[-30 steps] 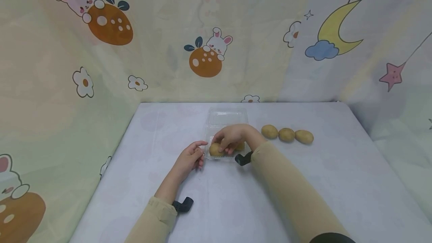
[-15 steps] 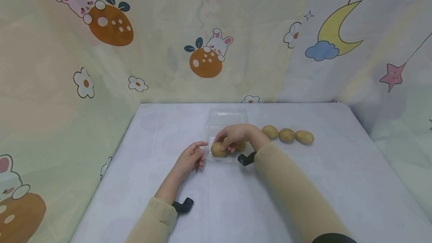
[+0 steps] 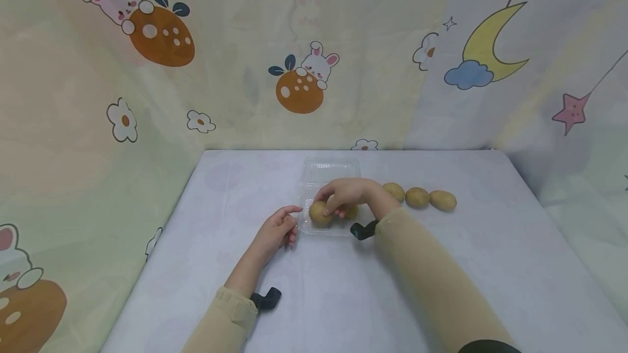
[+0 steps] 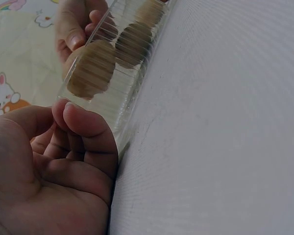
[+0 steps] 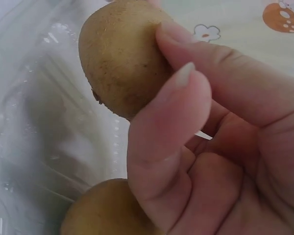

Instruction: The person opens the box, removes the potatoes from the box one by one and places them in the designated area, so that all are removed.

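My right hand pinches a potato between thumb and fingers over the near-left part of a clear plastic clamshell container. In the right wrist view the held potato tilts above the container floor, and another potato lies below it. That second potato is partly hidden by my hand in the head view. My left hand is at the container's left edge. The left wrist view has its curled fingertips meeting at the container's rim, seemingly pinching it.
Three potatoes lie in a row on the white-covered table, right of the container. The container's lid lies folded back, away from me. A patterned cloth hangs behind the table.
My right hand and the pinched potato have shifted slightly right and up, away from the container's left wall. The left hand has stayed in place.
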A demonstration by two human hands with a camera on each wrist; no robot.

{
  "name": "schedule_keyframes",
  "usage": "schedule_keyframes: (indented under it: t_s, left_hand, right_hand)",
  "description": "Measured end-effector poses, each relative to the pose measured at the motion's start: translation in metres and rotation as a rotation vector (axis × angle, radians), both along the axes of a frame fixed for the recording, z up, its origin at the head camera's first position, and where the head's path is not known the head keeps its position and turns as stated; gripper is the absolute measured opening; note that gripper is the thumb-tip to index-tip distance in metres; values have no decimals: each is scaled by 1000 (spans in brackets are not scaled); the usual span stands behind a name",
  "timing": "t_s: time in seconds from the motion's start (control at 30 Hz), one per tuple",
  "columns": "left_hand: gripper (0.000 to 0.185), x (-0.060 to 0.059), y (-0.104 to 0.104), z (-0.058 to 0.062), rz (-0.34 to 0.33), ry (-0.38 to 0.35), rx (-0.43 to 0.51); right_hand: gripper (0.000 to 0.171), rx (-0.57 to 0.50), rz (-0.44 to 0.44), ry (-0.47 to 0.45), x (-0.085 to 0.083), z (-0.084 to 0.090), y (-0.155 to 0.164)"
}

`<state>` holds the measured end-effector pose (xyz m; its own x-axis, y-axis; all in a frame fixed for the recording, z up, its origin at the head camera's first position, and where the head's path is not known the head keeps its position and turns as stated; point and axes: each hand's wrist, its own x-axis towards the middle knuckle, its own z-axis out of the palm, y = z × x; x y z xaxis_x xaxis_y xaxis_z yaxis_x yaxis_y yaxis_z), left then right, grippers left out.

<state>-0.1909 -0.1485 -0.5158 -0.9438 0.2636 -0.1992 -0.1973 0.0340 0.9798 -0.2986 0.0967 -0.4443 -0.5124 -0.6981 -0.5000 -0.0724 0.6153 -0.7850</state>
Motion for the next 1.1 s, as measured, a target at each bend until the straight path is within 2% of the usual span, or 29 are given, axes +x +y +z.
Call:
schedule_keyframes:
  t_s: [0.13, 0.3, 0.67, 0.87, 1.1]
  left_hand:
    - [34, 0, 0, 1, 8, -15, -1]
    - [31, 0, 1, 1, 22, -23, -9]
    - [32, 1, -1, 0, 21, -15, -12]
    - [31, 2, -1, 1, 19, -17, -15]
    - [31, 1, -2, 0, 13, -21, -13]
  right_hand:
    - [32, -17, 3, 29, -1, 4, 6]
    - [33, -37, -23, 22, -1, 12, 17]
    - [37, -54, -149, 15, 1, 16, 44]
    - [40, -113, -224, 0, 5, 16, 63]
    - [47, -86, -213, 107, 10, 20, 85]
